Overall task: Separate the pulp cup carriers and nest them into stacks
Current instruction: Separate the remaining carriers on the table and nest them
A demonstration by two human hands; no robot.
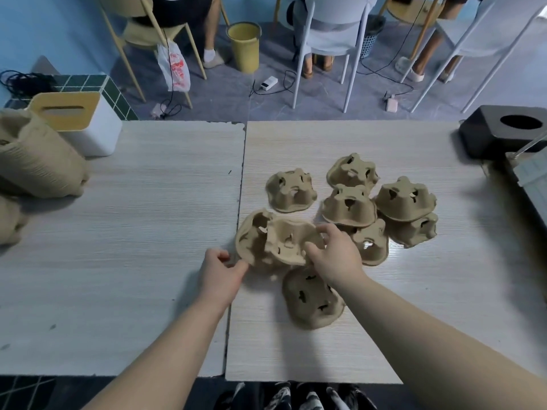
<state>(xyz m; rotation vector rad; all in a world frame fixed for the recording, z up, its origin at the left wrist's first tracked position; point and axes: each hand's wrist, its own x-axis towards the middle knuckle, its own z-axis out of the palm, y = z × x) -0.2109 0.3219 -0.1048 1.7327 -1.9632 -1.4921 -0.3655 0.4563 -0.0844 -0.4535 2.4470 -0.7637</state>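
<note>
Several brown pulp cup carriers lie upside down on the right table. My right hand (334,253) grips the rim of one carrier (288,241), held tilted just above the table. My left hand (220,272) pinches the edge of a second carrier (251,236) that sits partly under the first. Another carrier (310,300) lies below my right wrist. Loose carriers sit behind: one (291,190) at the centre, one (352,170) farther back, one (349,207), one (404,199) and two lower ones at the right. A long nested stack (35,155) lies on its side at the far left.
A white tissue box with a yellow lid (80,122) stands at the back left of the left table (133,232). A black box with a round hole (503,128) sits at the back right. Seated people, chairs and a yellow bin (244,45) are beyond the tables.
</note>
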